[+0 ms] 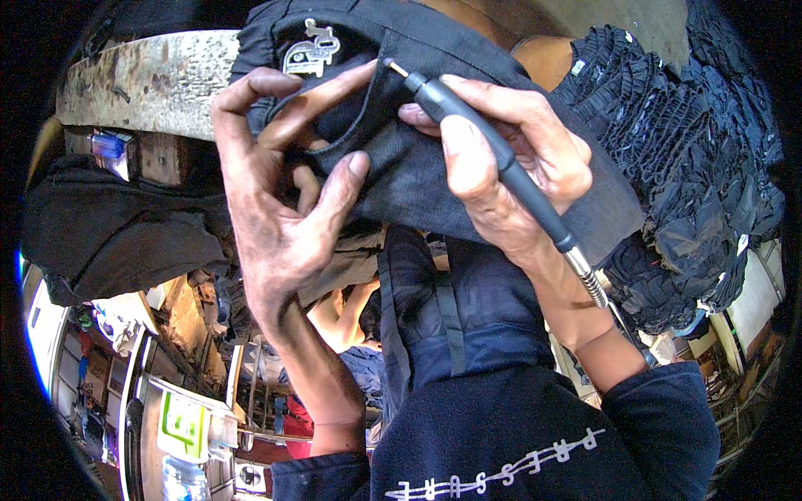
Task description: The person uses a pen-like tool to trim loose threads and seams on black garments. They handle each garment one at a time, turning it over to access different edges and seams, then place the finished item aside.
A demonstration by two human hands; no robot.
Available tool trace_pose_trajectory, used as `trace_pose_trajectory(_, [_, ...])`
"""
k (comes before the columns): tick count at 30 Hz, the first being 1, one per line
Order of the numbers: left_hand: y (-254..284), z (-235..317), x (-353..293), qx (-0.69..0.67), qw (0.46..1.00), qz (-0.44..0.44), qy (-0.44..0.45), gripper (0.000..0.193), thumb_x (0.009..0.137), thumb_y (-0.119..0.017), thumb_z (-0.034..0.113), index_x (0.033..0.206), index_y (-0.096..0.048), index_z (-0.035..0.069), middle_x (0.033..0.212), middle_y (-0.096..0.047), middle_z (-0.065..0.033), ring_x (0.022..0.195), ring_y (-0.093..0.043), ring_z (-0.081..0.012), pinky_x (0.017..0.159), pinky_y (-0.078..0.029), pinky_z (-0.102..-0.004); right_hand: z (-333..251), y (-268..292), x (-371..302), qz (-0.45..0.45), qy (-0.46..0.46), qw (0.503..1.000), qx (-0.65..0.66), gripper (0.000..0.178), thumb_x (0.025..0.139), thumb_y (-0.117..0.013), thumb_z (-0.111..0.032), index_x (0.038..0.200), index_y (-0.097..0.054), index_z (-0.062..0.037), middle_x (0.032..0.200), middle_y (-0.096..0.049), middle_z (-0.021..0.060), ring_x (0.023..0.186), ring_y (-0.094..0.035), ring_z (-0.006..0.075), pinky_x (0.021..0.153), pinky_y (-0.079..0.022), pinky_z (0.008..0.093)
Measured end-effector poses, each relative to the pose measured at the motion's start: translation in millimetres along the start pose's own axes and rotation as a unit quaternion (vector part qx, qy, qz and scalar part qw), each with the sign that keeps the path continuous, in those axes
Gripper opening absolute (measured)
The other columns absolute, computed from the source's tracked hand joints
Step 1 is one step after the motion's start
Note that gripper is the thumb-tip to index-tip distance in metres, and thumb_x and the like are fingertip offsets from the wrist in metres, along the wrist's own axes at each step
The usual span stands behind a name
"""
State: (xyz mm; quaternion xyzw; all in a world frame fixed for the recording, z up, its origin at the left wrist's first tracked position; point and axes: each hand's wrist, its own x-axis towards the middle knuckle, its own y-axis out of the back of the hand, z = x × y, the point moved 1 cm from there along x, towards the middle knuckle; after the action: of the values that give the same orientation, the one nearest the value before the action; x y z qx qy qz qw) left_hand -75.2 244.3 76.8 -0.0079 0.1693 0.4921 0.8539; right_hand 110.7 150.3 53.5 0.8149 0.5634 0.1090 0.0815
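A dark denim-like garment (434,167) lies stretched out under both hands, with a curved pocket opening and a silvery emblem (311,52) near it. My left hand (284,209) reaches to the pocket, fingers spread; the index finger extends inside the opening and the thumb stays apart, near the cloth. In my right hand (518,159) is a black pen-shaped rotary tool handpiece (501,154), gripped between thumb and fingers. Its thin metal tip is at the pocket edge, close to the left index fingertip; whether it touches cannot be told. A metal spring sleeve ends the handpiece by my right wrist.
A large heap of dark garments with gathered elastic bands (668,134) rises on the right. At upper left is a worn wooden board (159,79), above a dark cloth (109,230). A clear plastic bottle (184,478) and a green-and-white container (184,426) stand lower left.
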Motion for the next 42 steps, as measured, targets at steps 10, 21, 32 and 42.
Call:
trace_pose_trajectory(10, [0.5, -4.8, -1.9, -0.023, 1.000, 0.014, -0.009, 0.068, 0.088, -0.080, -0.004, 0.137, -0.036, 0.011, 0.130, -0.076, -0.0126, 0.083, -0.053, -0.0040, 0.056, -0.036, -0.0133, -1.3, -0.7, 0.0, 0.006, 0.035, 0.999, -0.008, 0.024, 0.099, -0.072, -0.002, 0.121, -0.069, 0.0092, 0.109, -0.078, 0.0231, 0.100, -0.081, 0.0314, 0.091, -0.066, 0.0393])
trace_pose_trajectory(21, [4.9, -6.9, -2.3, -0.008, 1.000, 0.015, -0.021, 0.070, 0.087, -0.083, -0.001, 0.139, -0.037, 0.010, 0.126, -0.078, -0.0134, 0.088, -0.060, -0.0064, 0.059, -0.042, -0.0155, -5.6, -3.1, 6.0, 0.031, 0.116, 0.992, -0.033, 0.023, 0.086, -0.073, 0.006, 0.108, -0.075, 0.0097, 0.098, -0.080, 0.0197, 0.081, -0.077, 0.0203, 0.073, -0.062, 0.0297])
trace_pose_trajectory(32, [4.8, -2.2, -5.2, -0.021, 0.999, 0.011, -0.040, 0.080, 0.087, -0.088, 0.003, 0.145, -0.034, 0.010, 0.122, -0.078, -0.0126, 0.102, -0.070, -0.0154, 0.069, -0.053, -0.0208, -12.2, 2.7, 3.1, 0.008, 0.068, 0.998, -0.001, 0.017, 0.087, -0.076, -0.002, 0.100, -0.081, 0.0061, 0.096, -0.082, 0.0174, 0.083, -0.078, 0.0188, 0.078, -0.062, 0.0314])
trace_pose_trajectory(42, [15.5, 40.9, -24.3, 0.463, 0.880, 0.100, -0.028, 0.144, 0.062, -0.095, 0.071, 0.159, -0.030, -0.013, 0.154, -0.039, -0.0401, 0.143, -0.039, -0.0541, 0.123, -0.034, -0.0609, -45.5, 119.9, -48.8, 0.169, 0.037, 0.970, -0.171, 0.017, 0.101, -0.074, -0.015, 0.114, -0.074, -0.0048, 0.103, -0.072, 0.0158, 0.091, -0.071, 0.0310, 0.082, -0.056, 0.0408])
